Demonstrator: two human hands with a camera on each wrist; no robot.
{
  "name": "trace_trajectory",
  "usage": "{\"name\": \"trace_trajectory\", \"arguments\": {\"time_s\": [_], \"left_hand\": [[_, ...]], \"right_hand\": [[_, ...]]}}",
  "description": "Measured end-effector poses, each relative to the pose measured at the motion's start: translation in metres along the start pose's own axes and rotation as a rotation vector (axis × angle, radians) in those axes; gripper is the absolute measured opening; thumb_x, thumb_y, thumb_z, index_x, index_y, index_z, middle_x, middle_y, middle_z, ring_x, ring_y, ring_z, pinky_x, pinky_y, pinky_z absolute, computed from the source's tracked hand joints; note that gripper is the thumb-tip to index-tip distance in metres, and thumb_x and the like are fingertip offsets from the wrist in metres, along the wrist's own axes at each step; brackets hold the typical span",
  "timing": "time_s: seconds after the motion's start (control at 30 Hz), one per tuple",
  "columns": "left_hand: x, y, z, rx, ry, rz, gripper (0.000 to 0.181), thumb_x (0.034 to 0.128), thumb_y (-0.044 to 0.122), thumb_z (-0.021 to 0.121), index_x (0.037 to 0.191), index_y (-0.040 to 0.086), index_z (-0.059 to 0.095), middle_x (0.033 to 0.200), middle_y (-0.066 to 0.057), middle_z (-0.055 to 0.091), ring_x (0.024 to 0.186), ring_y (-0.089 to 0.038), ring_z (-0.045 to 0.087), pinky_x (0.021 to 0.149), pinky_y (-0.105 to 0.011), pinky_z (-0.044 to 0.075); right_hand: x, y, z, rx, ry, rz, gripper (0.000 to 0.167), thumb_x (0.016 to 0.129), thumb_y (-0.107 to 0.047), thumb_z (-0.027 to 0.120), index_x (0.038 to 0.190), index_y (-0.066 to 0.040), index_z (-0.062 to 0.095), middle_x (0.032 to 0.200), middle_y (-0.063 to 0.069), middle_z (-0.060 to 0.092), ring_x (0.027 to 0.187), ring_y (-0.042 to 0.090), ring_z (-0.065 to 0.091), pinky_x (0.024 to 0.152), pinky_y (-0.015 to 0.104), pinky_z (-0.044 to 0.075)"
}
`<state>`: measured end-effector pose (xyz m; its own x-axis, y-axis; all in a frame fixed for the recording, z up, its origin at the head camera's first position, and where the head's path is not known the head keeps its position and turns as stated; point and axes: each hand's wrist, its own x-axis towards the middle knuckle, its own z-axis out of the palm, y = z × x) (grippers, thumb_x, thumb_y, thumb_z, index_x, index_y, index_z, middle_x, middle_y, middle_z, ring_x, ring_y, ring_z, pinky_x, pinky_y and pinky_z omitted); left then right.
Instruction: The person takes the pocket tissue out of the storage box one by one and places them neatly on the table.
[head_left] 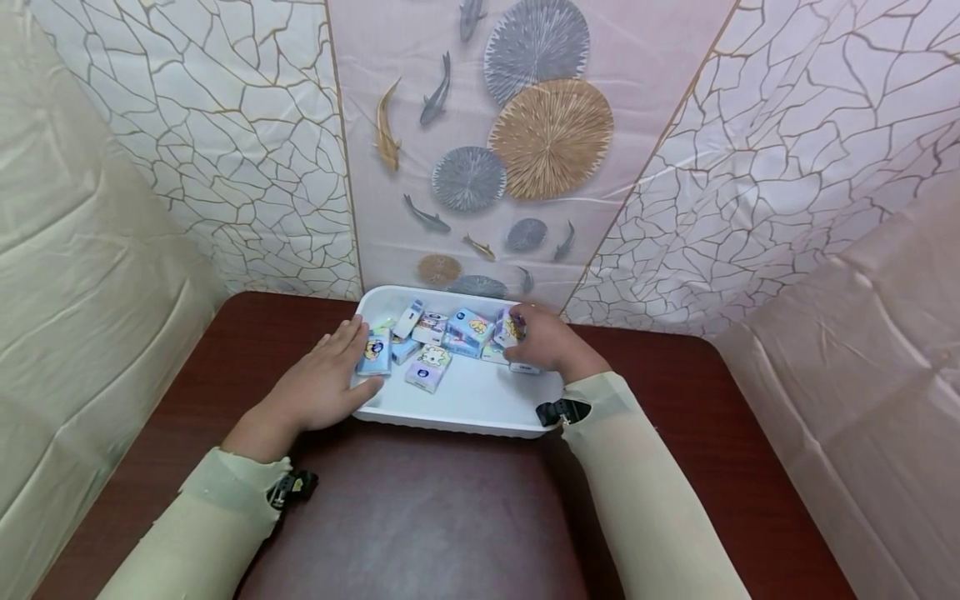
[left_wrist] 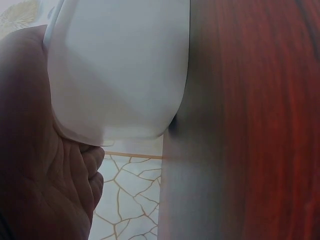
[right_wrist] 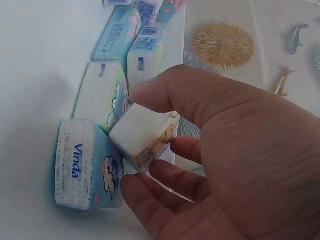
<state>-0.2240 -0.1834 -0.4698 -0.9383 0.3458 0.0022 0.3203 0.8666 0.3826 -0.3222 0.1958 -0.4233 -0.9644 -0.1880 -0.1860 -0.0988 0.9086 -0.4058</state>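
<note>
Several small tissue packs lie in a white plastic tray (head_left: 480, 407), some stacked on others. My right hand (head_left: 551, 340) reaches over the tray's right side, thumb and fingers curled round a tilted tissue pack (right_wrist: 145, 131) with a white end and a printed side. Below it in the right wrist view is a blue and white Vinda tissue pack (right_wrist: 82, 165). My left hand (head_left: 318, 383) lies flat with straight fingers against the tray's left rim, beside a blue tissue pack (head_left: 375, 353). In the left wrist view that hand touches the outside of the tray wall (left_wrist: 120, 70).
The tray stands on a dark red wooden table (head_left: 675, 400), near its back edge. A brown mat (head_left: 412, 517) lies in front of it. Patterned cloth (head_left: 247, 150) hangs behind, and beige cloth (head_left: 82, 275) hangs at both sides.
</note>
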Motion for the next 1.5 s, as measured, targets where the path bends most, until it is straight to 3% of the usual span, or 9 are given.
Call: {"name": "trace_trajectory", "arguments": {"time_s": [0.17, 0.8, 1.5], "left_hand": [[0.0005, 0.0008, 0.0002, 0.001, 0.004, 0.002, 0.097, 0.1130, 0.060, 0.051, 0.180, 0.002, 0.011, 0.191, -0.017, 0.003, 0.177, -0.042, 0.007, 0.142, -0.064, 0.015], [-0.0001, 0.0034, -0.0005, -0.004, 0.002, 0.003, 0.096, 0.1132, 0.056, 0.053, 0.179, 0.000, 0.012, 0.190, -0.018, 0.003, 0.177, -0.043, 0.006, 0.142, -0.064, 0.015], [0.0007, -0.0007, 0.0026, 0.006, 0.017, 0.010, 0.096, 0.1134, 0.057, 0.053, 0.179, 0.001, 0.012, 0.190, -0.019, 0.004, 0.177, -0.042, 0.007, 0.142, -0.064, 0.015]], "right_hand": [[0.0030, 0.0001, 0.0005, -0.018, 0.007, -0.004, 0.088, 0.094, -0.029, 0.090, 0.170, -0.011, 0.048, 0.167, 0.014, 0.052, 0.151, 0.035, 0.055, 0.130, 0.058, 0.046], [0.0087, 0.0017, 0.0064, -0.003, 0.020, 0.009, 0.093, 0.095, -0.024, 0.088, 0.174, -0.013, 0.041, 0.178, 0.017, 0.037, 0.156, 0.040, 0.050, 0.131, 0.061, 0.044], [0.0069, -0.0032, 0.0093, -0.008, 0.017, -0.020, 0.082, 0.096, -0.019, 0.086, 0.168, -0.010, 0.049, 0.170, 0.014, 0.051, 0.154, 0.036, 0.053, 0.132, 0.056, 0.044]]}}
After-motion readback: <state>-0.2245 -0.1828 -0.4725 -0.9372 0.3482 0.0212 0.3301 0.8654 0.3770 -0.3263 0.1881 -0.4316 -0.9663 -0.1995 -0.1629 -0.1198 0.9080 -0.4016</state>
